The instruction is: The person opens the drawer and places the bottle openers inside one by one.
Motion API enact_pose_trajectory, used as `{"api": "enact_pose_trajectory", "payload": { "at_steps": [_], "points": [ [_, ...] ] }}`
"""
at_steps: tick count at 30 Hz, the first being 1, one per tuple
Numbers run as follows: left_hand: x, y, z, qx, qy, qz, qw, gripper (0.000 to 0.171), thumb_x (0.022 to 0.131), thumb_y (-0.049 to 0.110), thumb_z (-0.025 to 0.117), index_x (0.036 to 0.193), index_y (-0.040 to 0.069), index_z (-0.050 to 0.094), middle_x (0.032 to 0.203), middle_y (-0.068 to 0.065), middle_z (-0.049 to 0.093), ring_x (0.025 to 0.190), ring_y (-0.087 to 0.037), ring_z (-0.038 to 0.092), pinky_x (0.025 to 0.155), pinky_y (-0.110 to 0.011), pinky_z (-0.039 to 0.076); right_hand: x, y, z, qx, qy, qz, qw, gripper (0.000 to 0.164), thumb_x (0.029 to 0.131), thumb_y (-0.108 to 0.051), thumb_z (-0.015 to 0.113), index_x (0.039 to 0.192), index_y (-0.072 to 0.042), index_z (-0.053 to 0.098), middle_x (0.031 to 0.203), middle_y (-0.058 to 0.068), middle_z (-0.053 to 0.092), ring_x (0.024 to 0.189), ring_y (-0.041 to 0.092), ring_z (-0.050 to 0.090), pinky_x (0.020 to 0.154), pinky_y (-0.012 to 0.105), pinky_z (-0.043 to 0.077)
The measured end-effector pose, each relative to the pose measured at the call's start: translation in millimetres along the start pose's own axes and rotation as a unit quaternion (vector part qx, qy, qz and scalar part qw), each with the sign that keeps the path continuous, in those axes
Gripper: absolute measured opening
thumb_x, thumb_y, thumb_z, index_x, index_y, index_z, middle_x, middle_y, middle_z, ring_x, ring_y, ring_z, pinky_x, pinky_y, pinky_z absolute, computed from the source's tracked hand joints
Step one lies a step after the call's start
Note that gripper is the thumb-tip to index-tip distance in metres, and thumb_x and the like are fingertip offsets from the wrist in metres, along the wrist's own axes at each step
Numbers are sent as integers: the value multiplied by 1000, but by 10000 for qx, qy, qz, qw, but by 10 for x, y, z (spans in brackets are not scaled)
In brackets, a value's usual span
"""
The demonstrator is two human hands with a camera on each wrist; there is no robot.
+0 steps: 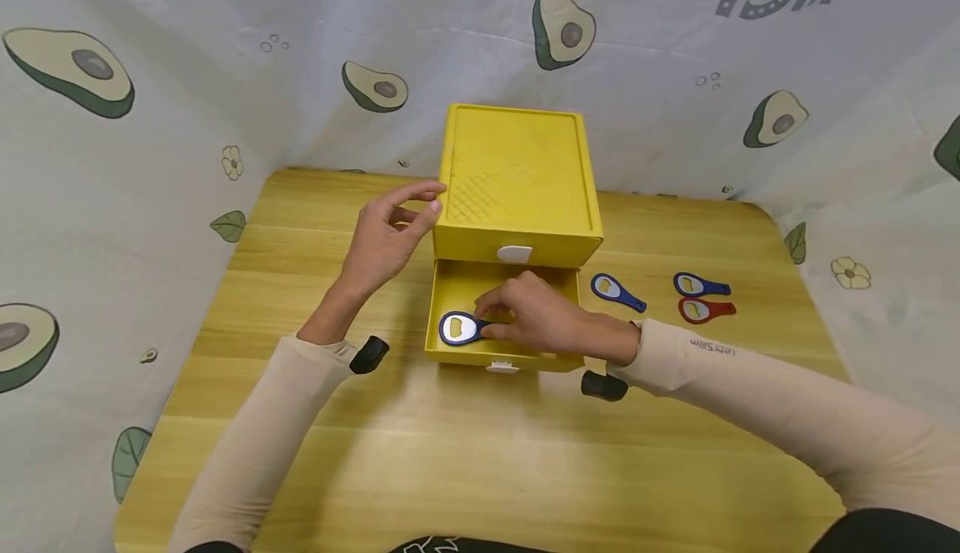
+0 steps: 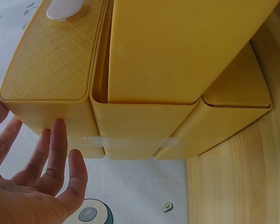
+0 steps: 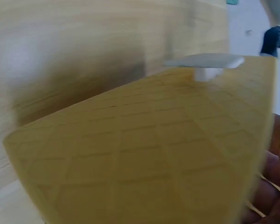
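A yellow drawer cabinet [image 1: 517,170] stands on the table, its middle drawer [image 1: 442,286] pulled out toward me. My right hand [image 1: 536,316] reaches into that drawer and pinches the handle end of a blue bottle opener [image 1: 450,328] lying low inside. In the right wrist view the latticed drawer front [image 3: 135,144] hides most of this hand. At the cabinet's left side is my left hand [image 1: 382,241], fingertips at the upper edge. The left wrist view shows its fingers [image 2: 58,140] extended against the side wall of the top section.
Right of the cabinet lie a blue bottle opener [image 1: 617,292], another blue one [image 1: 701,286] and a red one [image 1: 707,310]. White handles [image 1: 514,254] stick out from the drawer fronts. Clear tape [image 2: 130,142] crosses the cabinet's side. An avocado-print curtain [image 1: 465,28] hangs behind the table.
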State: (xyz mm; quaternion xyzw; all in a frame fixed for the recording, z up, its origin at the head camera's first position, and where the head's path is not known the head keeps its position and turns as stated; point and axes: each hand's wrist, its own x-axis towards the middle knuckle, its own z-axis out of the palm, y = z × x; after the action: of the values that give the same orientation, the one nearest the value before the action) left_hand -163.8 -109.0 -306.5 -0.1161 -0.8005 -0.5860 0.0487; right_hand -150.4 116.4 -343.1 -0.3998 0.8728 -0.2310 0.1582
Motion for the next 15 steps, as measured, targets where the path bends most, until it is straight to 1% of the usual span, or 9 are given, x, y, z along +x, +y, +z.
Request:
{"api": "enact_pose_trajectory", "payload": {
  "at_steps": [2,5,6,8,10,13,15],
  "points": [
    [0,3,5,8,15,2,10000,31,93,20,57,123,9,62,119,-12,61,90,-28,65,64,-27,47,-46,-23,-47,95,113,24,9999,18,83,-18,72,99,-10,74,95,-2,73,79,7,65,69,27,54],
    [0,7,9,-15,25,-15,10000,32,93,20,57,123,9,61,120,-12,61,92,-28,65,67,-27,48,-169,-47,-152,227,245,89,9994,16,84,-18,70,98,-12,74,89,-5,73,72,6,63,63,26,52],
    [-1,7,8,-9,29,-18,10000,32,93,20,57,123,9,61,120,-12,61,92,-28,65,69,-26,48,-220,-48,-188,244,310,123,9991,15,84,-18,70,97,-12,74,88,-6,72,72,5,62,63,26,52],
    [-4,9,6,-3,53,-20,10000,31,93,19,57,123,9,61,121,-12,61,92,-28,65,70,-26,48,-317,-29,-245,258,460,142,9985,13,84,-16,69,96,-13,74,88,-7,72,72,5,62,62,25,51],
    [-8,10,3,19,71,-10,10000,31,93,18,57,123,8,61,120,-12,61,91,-28,65,67,-26,48,-410,2,-289,232,604,199,9977,13,83,-16,70,96,-15,74,89,-7,72,75,4,62,63,24,51],
    [-4,13,9,8,60,9,10000,31,93,18,57,123,8,61,119,-13,61,90,-28,65,66,-26,48,-530,57,-333,223,725,391,9963,14,83,-17,71,97,-17,73,91,-8,72,72,4,61,61,22,49],
    [-1,16,19,17,52,-11,10000,31,93,18,57,123,8,61,120,-13,61,91,-28,65,69,-27,48,-599,94,-346,224,751,513,9956,15,83,-17,71,98,-17,73,92,-7,73,73,3,61,62,21,48]
  ]
}}
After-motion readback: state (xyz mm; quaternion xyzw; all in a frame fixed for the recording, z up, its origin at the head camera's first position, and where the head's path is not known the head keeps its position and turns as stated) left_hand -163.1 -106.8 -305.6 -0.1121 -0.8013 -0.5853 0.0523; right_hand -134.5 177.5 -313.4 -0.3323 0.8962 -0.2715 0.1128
